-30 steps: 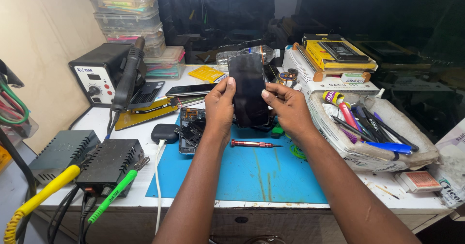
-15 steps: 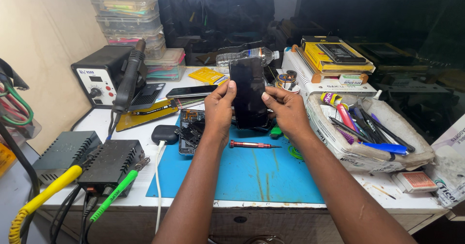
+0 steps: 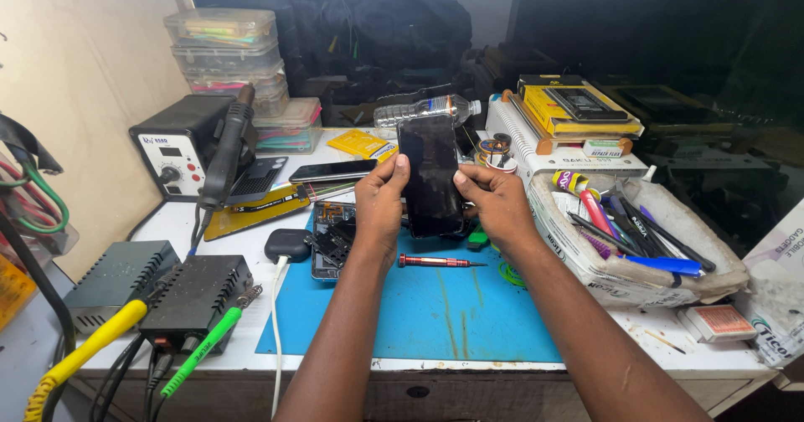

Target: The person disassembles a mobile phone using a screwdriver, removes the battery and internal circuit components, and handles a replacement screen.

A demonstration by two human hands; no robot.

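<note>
**Both hands hold a dark phone upright above the blue mat**

The left hand point(image 3: 381, 204) grips the left edge of a black phone point(image 3: 430, 175), thumb pressed on its face and fingers wrapped behind. The right hand point(image 3: 494, 204) clasps the opposite edge in the same way, thumb on the glass near the lower right. The phone stands upright, lifted off the tabletop point(image 3: 670, 351), its dark screen turned toward the camera.

Under the hands lies a blue work mat point(image 3: 435, 313). On it, just below the wrists, rests a red-handled screwdriver point(image 3: 435, 261), lying crosswise. To the left of the left wrist sits an opened phone body point(image 3: 331, 242) with its inner parts showing, touching a dark oval case point(image 3: 287, 244) with a white cable. Further left stand a black soldering station point(image 3: 180, 150) and two dark power boxes point(image 3: 159, 288). Another phone point(image 3: 332, 171) lies flat behind the left hand. On the right, a white bag point(image 3: 636, 246) holds pens and tools. A plastic bottle point(image 3: 423, 108) lies on its side behind the held phone.
</note>
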